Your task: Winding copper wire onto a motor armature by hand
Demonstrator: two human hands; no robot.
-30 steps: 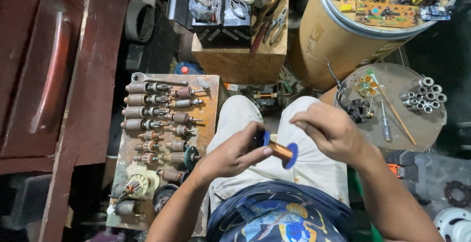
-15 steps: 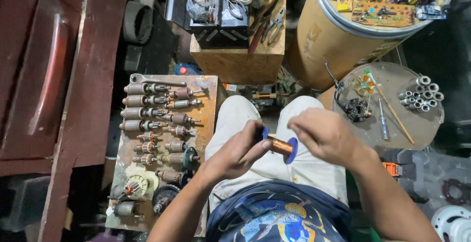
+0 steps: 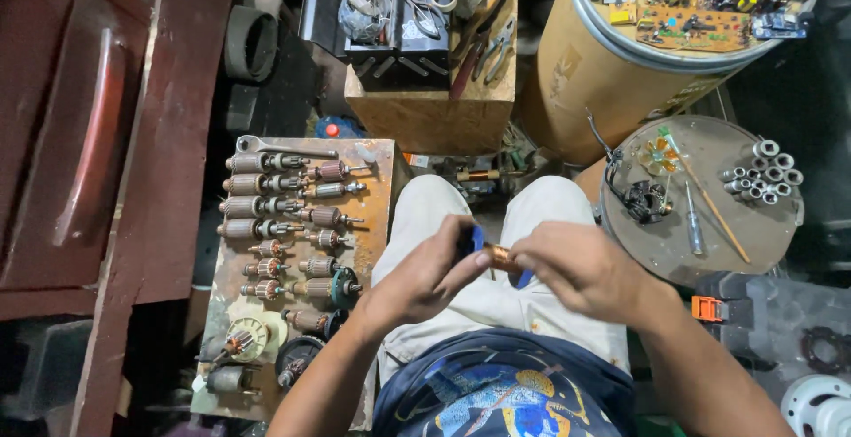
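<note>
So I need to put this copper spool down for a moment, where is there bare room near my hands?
Bare metal shows on the round plate, below the screwdriver and thin stick. The rusty board on the other side is crowded with motor armatures; the wooden box is heaped with tools.

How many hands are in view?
2: the left hand and the right hand, both gripping the copper-wound bobbin over the lap. No others show.
</note>
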